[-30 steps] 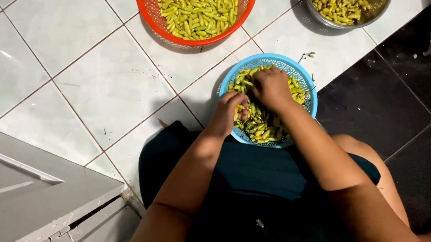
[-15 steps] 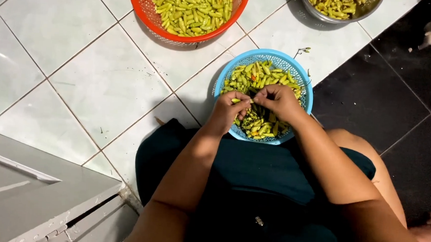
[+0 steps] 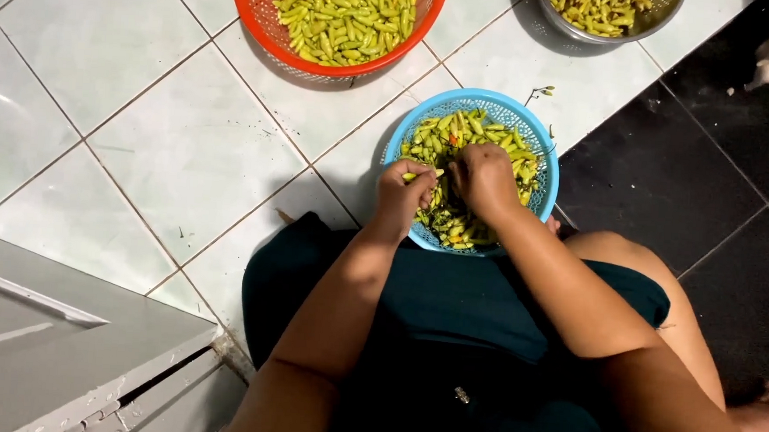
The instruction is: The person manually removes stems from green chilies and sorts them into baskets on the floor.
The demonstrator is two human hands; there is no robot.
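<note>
Both hands are working over the blue basket (image 3: pixel 542 145) sitting on the floor w/ green chilies inside. The left hand (image 3: pixel 406 191) is pinching one green chili (image 3: pixel 423 175) w/ closed fingers; the right hand (image 3: pixel 485 179) is curled beside it, touching it. An orange basket (image 3: pixel 255 16) & a metal bowl (image 3: pixel 578 33) of chilies are sitting near the floor's far edge.

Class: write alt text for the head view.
Both hands, left hand and right hand, work over green chillies in a blue basket on a tiled floor. A red basket and metal bowl also hold chillies.
</note>
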